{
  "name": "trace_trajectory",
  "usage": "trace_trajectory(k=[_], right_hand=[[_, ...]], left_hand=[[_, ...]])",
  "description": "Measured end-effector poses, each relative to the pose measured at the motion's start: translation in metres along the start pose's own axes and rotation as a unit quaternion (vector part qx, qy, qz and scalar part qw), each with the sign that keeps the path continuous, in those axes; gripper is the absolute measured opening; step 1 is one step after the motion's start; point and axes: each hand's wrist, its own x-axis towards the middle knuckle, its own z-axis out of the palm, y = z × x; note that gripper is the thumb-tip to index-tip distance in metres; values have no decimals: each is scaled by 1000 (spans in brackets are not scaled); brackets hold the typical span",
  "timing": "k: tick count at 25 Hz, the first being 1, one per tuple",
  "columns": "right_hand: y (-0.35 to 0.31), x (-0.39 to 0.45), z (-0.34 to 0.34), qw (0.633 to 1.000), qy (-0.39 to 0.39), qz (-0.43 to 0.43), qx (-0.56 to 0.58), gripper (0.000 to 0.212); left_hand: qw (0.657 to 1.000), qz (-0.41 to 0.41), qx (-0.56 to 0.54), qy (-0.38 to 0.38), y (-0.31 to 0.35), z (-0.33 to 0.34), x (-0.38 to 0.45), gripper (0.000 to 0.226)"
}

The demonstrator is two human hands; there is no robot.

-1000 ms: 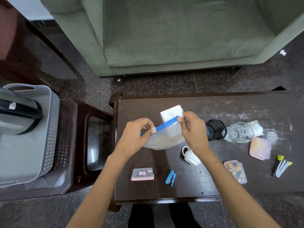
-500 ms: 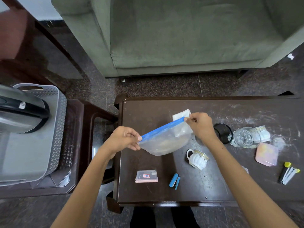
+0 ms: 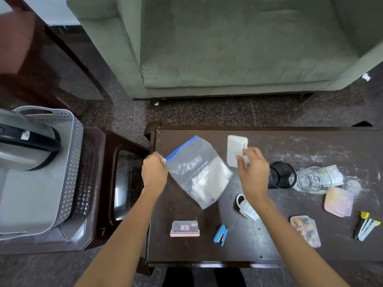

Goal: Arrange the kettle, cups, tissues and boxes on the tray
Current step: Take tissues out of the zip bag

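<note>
My left hand (image 3: 154,172) pinches one corner of a clear zip bag (image 3: 196,172) with a blue seal; white tissues lie inside it, and it hangs tilted over the dark table (image 3: 310,249). My right hand (image 3: 251,172) rests on a stack of white tissues (image 3: 235,149) lying on the table; whether it grips them I cannot tell. A steel kettle (image 3: 22,139) with a black handle stands in the grey perforated tray (image 3: 68,162) on the left stool. A white cup (image 3: 246,208) lies on its side under my right wrist. A glass cup (image 3: 313,180) lies further right. Two small boxes (image 3: 184,228) (image 3: 305,229) sit near the front edge.
A black mesh pen holder (image 3: 283,175), a pink lid (image 3: 338,201), a blue stapler (image 3: 221,235) and markers (image 3: 365,225) lie on the table. A green sofa (image 3: 228,48) stands behind it. The brown stool (image 3: 99,204) with the tray is at the left.
My right hand has let go of the bag's seal and moved to the tissue stack. The bag now hangs from my left hand alone, swung down and tilted.
</note>
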Motion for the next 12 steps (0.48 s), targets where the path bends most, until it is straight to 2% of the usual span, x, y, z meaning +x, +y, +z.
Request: trace_trajectory(k=[3,5,6,8,10,12], right_hand=[[2,-22,12,987,-77,107,88,10],[7,-34,20,976,-118,139,122,9],[10,-38,23,971,-129,150,138,9],[13,-44,26,961,-135,175,166,11],[12,-51,23,954,-142,184,189,13],[7,-60,15,948,-172,168,210,11]], left_hand=[[994,-13,88,-58,-17,10,-15,13],[991,12,116,-59,-22,18,-25,19],[994,35,88,-52,-20,22,-31,20],[994,80,-48,-61,-6,27,-46,19],[966,83,-195,-148,13,28,-69,20],[920,59,-283,-265,28,33,-90,27]])
